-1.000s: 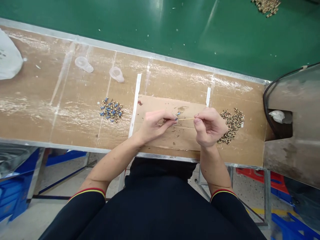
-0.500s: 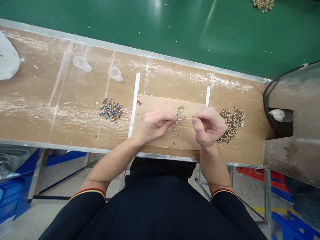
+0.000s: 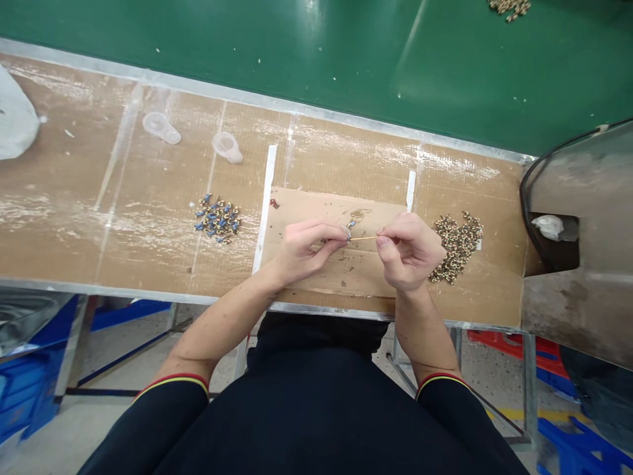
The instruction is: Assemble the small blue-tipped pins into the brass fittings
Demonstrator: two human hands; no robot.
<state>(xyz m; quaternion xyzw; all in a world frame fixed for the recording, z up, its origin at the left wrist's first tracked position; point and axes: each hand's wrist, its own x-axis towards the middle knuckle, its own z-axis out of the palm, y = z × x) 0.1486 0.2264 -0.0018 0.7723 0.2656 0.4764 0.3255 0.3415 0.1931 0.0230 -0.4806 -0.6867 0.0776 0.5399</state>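
My left hand [image 3: 312, 249] is closed in a pinch at the middle of the cardboard sheet [image 3: 316, 280]. Something small sits at its fingertips, mostly hidden and too small to name. In my right hand [image 3: 411, 251], thumb and forefinger grip a thin yellowish stick [image 3: 363, 238]. The stick's far end reaches the left fingertips. Just beyond them, a bluish-grey blob [image 3: 351, 224] shows beside a dark-edged smear [image 3: 357, 214] on the sheet. Right of my right hand lies a pile of small brass-coloured and dark pieces [image 3: 457, 247]. A pile of similar pieces with blue parts [image 3: 217, 219] lies to the left.
Two clear plastic cups [image 3: 161, 127] [image 3: 227, 146] lie at the back left. A small reddish-brown bit [image 3: 274, 203] rests near the sheet's left edge. Behind the table runs a green surface [image 3: 247, 39] with another small pile [image 3: 510, 8]. A metal housing [image 3: 578, 290] stands at the right.
My right hand has shifted slightly left, and the stick now tilts a little differently. The green surface's specks and far pile have slid left. My left hand keeps its place.
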